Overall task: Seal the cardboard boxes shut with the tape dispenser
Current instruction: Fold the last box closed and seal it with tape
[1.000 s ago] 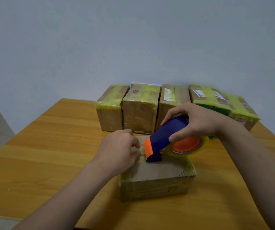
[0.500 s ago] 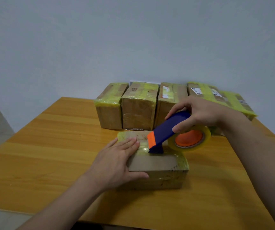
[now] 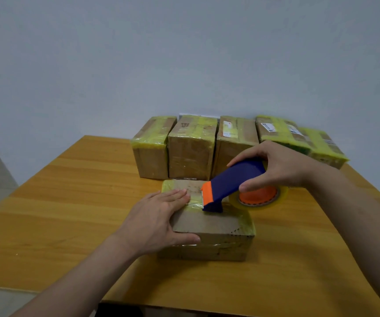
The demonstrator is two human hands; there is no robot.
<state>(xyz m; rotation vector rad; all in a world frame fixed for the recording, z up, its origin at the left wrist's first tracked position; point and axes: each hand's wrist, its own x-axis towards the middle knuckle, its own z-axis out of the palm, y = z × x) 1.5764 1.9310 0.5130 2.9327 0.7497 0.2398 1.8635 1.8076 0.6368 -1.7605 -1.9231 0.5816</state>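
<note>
Dispenser seemingly leftward on yellow-taped box

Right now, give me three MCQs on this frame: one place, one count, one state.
1. The left hand rests on:
A. the front box
B. the floor
C. the wall

2. Boxes in the back row:
A. three
B. five
C. seven

3. The right hand is:
A. open and idle
B. gripping the dispenser
C. an empty fist

Answers:
1 A: its fingers lie flat on the box's taped top.
2 B: five boxes stand side by side behind the front one.
3 B: its fingers curl round the blue body.
</note>
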